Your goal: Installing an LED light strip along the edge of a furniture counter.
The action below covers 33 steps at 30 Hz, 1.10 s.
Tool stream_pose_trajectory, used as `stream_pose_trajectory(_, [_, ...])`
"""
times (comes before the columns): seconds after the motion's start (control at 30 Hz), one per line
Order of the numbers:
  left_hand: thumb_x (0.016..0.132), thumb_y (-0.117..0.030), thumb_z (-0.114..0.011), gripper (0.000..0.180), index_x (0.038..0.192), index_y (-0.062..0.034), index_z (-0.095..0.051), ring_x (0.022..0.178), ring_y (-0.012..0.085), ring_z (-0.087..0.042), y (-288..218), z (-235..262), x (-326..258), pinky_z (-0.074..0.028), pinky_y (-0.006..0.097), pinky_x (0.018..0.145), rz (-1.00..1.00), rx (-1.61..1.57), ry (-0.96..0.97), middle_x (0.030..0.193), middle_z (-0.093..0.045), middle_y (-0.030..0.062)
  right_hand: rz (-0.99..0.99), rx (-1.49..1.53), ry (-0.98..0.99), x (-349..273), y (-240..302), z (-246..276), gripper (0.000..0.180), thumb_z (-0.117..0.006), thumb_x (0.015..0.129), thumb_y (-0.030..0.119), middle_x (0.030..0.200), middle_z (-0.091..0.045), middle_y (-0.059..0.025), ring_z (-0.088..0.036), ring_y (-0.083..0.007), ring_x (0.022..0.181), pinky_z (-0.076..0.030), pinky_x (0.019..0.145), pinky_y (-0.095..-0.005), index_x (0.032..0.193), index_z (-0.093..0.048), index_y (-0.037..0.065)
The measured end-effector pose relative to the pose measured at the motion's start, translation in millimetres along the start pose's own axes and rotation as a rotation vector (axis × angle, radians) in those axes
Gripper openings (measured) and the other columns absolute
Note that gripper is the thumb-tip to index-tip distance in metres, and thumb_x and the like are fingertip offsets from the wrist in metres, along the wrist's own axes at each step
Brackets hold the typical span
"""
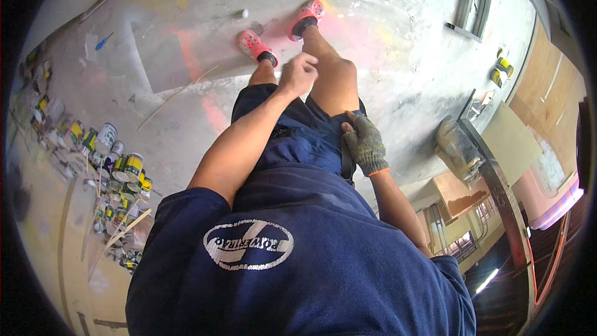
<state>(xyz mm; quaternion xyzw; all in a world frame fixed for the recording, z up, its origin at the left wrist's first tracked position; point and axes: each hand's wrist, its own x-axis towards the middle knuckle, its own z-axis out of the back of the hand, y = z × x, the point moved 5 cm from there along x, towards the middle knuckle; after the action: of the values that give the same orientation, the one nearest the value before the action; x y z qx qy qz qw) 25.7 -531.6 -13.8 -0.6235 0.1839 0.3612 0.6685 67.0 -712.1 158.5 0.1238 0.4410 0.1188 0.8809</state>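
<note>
My left hand (300, 74) is bare and held over my lap, beside my bent right knee (339, 74). Its fingers are curled in, and no object shows in them. On my right hand (365, 144) is a grey-green knitted work glove (368, 149) with bare fingertips and an orange cuff edge. That hand lies against the side of my dark blue shorts (305, 127), near the hem at the thigh, with thumb and fingers apart. My feet wear red-pink clogs (254, 45) with dark socks.
Many paint cans (106, 139) and sticks (124, 230) crowd the left. A blue-handled screwdriver (103, 42) and a small white cylinder (244, 14) lie on the paint-stained floor (168, 56). Rightward are yellow-and-black cans (504, 66), a metal frame (471, 6) and a pink bin (550, 199).
</note>
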Motion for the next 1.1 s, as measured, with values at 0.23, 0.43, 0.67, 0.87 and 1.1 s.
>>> stream_pose_trajectory(0.23, [0.079,-0.017,-0.063,0.04,0.118,-0.0094,-0.062,0.085,0.0242,-0.067,51,-14,0,-0.051,0.037,0.078,0.075,0.189,0.184,0.088,-0.07,0.015,-0.018,0.034,0.003,-1,-3,-3,0.039,-0.061,0.09,0.029,0.105,-0.064,-0.0224,-0.06,-0.0388,0.101,-0.047,0.088,-0.0436,0.12,-0.062,0.005])
stream_pose_trajectory(0.43, [0.073,-0.02,-0.071,0.046,0.116,-0.0063,-0.064,0.098,0.0271,-0.066,54,-31,-2,-0.05,0.035,0.09,0.293,-0.088,0.253,0.108,-0.068,0.0175,-0.051,0.103,0.005,-5,-2,-4,0.039,-0.062,0.089,0.028,0.104,-0.064,-0.0215,-0.06,-0.0389,0.101,-0.047,0.087,-0.0434,0.12,-0.061,0.004])
stream_pose_trajectory(0.67, [0.064,-0.018,-0.075,0.051,0.113,-0.0069,-0.066,0.103,0.0282,-0.064,54,-27,-1,-0.049,0.035,0.092,0.355,-0.06,0.231,0.112,-0.066,0.0179,0.029,0.061,0.0,-4,-1,-4,0.04,-0.062,0.089,0.028,0.103,-0.063,-0.0217,-0.059,-0.0393,0.1,-0.047,0.087,-0.0445,0.121,-0.06,0.004])
stream_pose_trajectory(0.87, [0.072,-0.013,-0.063,0.037,0.108,-0.0052,-0.064,0.111,0.0349,-0.06,21,-23,-1,-0.047,0.04,0.097,0.175,0.229,0.125,0.114,-0.065,0.019,0.073,0.016,-0.001,-4,7,0,0.04,-0.06,0.091,0.029,0.104,-0.063,-0.0222,-0.059,-0.0398,0.101,-0.047,0.087,-0.0451,0.122,-0.06,0.004])
stream_pose_trajectory(1.1, [0.071,-0.015,-0.064,0.043,0.113,-0.007,-0.065,0.114,0.0328,-0.059,47,-21,-4,-0.046,0.038,0.099,0.253,0.146,0.109,0.118,-0.064,0.0171,0.084,-0.052,0.012,-5,13,-3,0.04,-0.06,0.091,0.029,0.108,-0.064,-0.0211,-0.061,-0.0377,0.104,-0.047,0.089,-0.0415,0.123,-0.061,0.005])
